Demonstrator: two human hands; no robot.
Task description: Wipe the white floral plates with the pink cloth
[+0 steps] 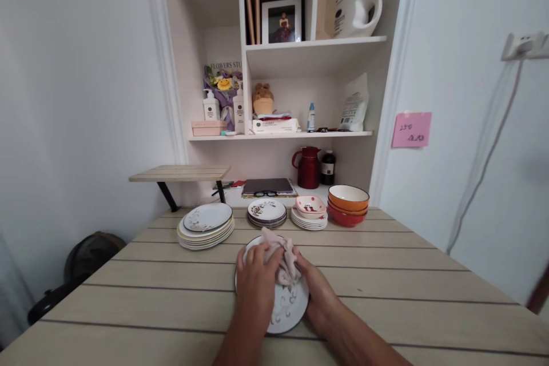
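A white plate [286,313] with a dark rim and a swirling pattern is in front of me, near the middle of the table. Across its upper part lies a crumpled pale pink cloth [283,260]. My left hand [258,283] rests over the plate's left side, its fingers and thumb closed on the cloth. At the right edge, my right hand [316,289] grips the plate, thumb by the rim and close to the cloth. The right hand's other fingers are mostly hidden beneath the plate.
Behind the plate stand a stack of large plates [206,229], a stack of smaller dark-rimmed plates [266,211], small dishes topped by pink bowls [309,209], and orange and red bowls [348,206]. A small raised shelf [180,172] stands at back left; a red jug [307,168] is farther back.
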